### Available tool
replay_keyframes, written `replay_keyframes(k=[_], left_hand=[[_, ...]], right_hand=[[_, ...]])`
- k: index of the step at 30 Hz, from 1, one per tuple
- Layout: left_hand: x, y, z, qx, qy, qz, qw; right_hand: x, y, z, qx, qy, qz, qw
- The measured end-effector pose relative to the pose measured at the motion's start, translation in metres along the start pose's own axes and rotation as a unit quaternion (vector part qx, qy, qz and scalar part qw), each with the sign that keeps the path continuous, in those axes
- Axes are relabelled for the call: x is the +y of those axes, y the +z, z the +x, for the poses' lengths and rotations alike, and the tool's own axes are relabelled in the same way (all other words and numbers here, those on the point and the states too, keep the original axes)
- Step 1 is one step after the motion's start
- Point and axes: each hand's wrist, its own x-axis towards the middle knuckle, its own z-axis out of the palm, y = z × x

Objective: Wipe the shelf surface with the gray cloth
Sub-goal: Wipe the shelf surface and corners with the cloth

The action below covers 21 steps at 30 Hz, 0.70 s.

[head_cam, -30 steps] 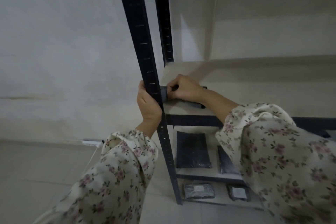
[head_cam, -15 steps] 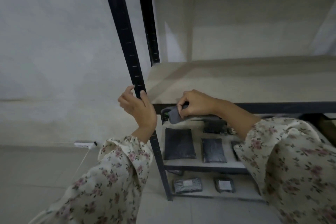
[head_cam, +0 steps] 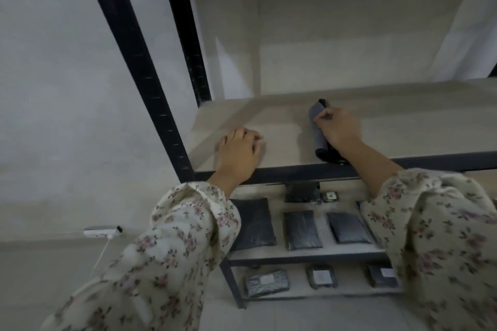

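The left hand [head_cam: 239, 154] lies flat, fingers spread, on the shelf [head_cam: 282, 126] at 9 o'clock; the right hand [head_cam: 337, 127] presses the gray cloth [head_cam: 317, 130] down at 3 o'clock. Wiping appears underway; next, sweep the cloth across.

On the lower board [head_cam: 309, 253] lie three dark flat packets side by side: a large one [head_cam: 252, 223] on the left, a second [head_cam: 301, 230] in the middle, a third [head_cam: 349, 228] to the right. Behind them sit a black object [head_cam: 301, 192] and a small tag marked "A" [head_cam: 331, 195]. Below, three wrapped parcels [head_cam: 266, 283] with pale labels rest in a row. A white power strip [head_cam: 102, 231] lies by the wall, its cord [head_cam: 103, 250] trailing across the floor [head_cam: 40, 277].
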Motion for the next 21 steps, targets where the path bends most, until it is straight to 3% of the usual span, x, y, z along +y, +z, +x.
replay_keyframes(k=[2,4,8,12,21], left_hand=[[-0.004,0.004,0.002,-0.004,0.002,0.007,1.000],[-0.007,0.005,0.004,-0.013,0.006,0.014,1.000],[-0.009,0.006,0.004,-0.008,0.009,0.014,1.000],[-0.008,0.005,0.001,-0.006,0.009,0.017,1.000],[0.003,0.001,-0.024,-0.040,0.020,0.044,0.998]], right_hand=[[-0.008,0.012,0.006,0.027,-0.006,-0.073,0.997],[-0.020,0.020,0.018,0.026,-0.009,-0.057,0.998],[-0.034,0.029,0.042,-0.094,-0.058,0.078,0.991],[-0.041,0.018,0.027,-0.215,-0.147,0.158,0.952],[-0.014,-0.032,-0.052,-0.335,-0.267,0.125,0.895]])
